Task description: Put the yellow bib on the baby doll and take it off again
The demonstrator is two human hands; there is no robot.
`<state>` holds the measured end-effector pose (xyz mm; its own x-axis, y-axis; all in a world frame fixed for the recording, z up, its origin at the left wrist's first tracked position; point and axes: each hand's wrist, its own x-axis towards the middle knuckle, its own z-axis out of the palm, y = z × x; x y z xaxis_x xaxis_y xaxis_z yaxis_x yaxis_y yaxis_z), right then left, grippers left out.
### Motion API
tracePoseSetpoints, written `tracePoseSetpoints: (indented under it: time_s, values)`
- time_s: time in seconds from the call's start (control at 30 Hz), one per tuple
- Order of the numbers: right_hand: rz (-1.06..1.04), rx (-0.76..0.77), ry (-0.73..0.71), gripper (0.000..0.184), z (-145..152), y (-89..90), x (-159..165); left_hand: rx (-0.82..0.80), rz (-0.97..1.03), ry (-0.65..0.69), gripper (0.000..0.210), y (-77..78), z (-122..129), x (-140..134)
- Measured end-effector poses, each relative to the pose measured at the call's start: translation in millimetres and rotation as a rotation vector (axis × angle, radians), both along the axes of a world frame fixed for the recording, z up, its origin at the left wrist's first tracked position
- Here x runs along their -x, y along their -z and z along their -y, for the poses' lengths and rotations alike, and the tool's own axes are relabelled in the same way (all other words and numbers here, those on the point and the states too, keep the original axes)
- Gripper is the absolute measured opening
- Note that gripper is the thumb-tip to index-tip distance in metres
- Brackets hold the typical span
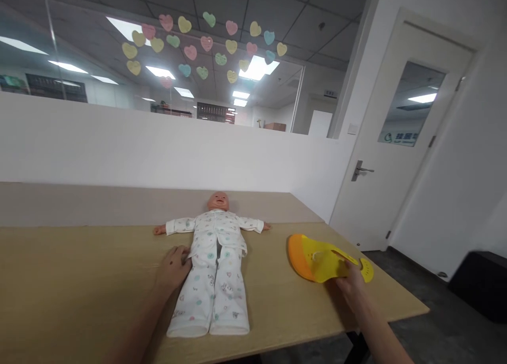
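Observation:
A baby doll (pixel 218 201) lies on its back on the table, arms stretched out to both sides. It wears a white patterned top (pixel 216 229) and matching long trousers (pixel 229 295). My left hand (pixel 174 266) rests beside the doll's hip, at the edge of its clothing, with thumb and fingers a little apart. On the right, my right hand (pixel 352 279) grips a yellow silicone baby bib (pixel 327 258) by its neck part. The bib's orange catch pocket (pixel 300 255) points left, toward the doll. The bib is just over the table or touching it; I cannot tell which.
The wooden table (pixel 99 279) ends at a right corner and a front edge. Behind it stands a white half wall (pixel 150 152) with glass above, bearing heart-shaped notes (pixel 206 43). A white door (pixel 368 205) and a black object (pixel 481 285) are to the right.

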<state>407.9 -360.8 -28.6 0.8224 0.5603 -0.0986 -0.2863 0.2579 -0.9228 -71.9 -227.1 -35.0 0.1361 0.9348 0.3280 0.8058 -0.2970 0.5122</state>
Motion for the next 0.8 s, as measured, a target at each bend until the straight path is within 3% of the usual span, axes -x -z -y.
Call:
tracePoseSetpoints:
  time_s: [0.1, 0.23, 0.33, 0.43, 0.53, 0.67, 0.73, 0.8]
  values:
    - [-0.183, -0.050, -0.025, 0.009, -1.8, -30.1, 18.8, -0.015, 0.240, 0.020, 0.029, 2.8, 4.7, 2.2]
    - [-0.093, -0.114, -0.273, 0.022, 13.8, -87.8, 64.0, -0.089, 0.490, -0.051, 0.025, -5.1, 24.1, -4.3]
    - [0.024, -0.034, -0.458, 0.044, 37.9, -129.7, 105.0, -0.028, 0.616, 0.012, 0.023, -25.3, 51.3, -17.8]
    - [0.102, 0.056, -0.619, 0.065, 65.6, -159.4, 142.1, 0.124, 0.722, 0.181, 0.032, -53.5, 83.3, -29.3]
    - [0.157, 0.075, -0.723, 0.068, 87.0, -174.0, 171.5, 0.448, 0.840, 0.492, 0.034, -73.7, 108.7, -26.3]
    - [0.162, 0.023, -0.833, 0.049, 99.7, -175.8, 201.6, 0.889, 1.041, 0.818, 0.050, -74.9, 124.8, -3.7]
    - [0.167, 0.026, -0.866, 0.045, 99.9, -172.0, 211.3, 0.968, 1.097, 0.980, 0.049, -73.5, 127.8, 6.1]
    - [0.177, 0.019, -0.916, 0.050, 96.1, -167.4, 216.5, 0.932, 1.159, 0.977, 0.043, -78.0, 129.1, 11.0]
